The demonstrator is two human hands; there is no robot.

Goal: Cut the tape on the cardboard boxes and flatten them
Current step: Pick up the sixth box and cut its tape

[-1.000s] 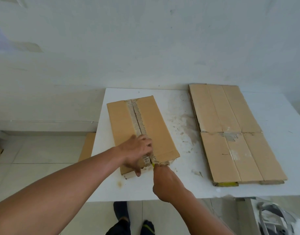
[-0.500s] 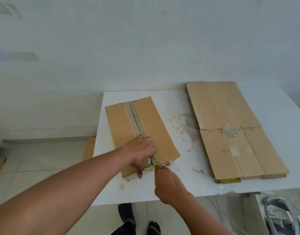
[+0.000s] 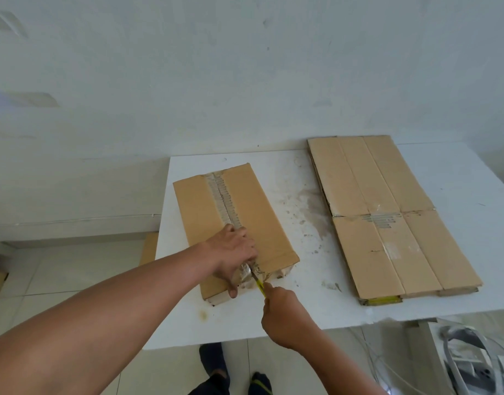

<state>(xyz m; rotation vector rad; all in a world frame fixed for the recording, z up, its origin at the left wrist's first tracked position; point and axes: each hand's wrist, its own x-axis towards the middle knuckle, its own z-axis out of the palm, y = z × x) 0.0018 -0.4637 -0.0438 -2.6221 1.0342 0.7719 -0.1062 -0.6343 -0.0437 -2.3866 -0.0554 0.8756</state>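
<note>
White counter (image 3: 316,315) against a pale wall: at its right lies a flattened box (image 3: 387,212), apparently done. Left of centre the taped box (image 3: 256,206) is not yet flattened; the left hand (image 3: 233,252) presses it, fingers resting on top, while the right hand (image 3: 285,317) has its fingers clamped on a yellow cutter (image 3: 259,283) at the near end of the tape (image 3: 225,198), so most of the seam looks uncut
</note>
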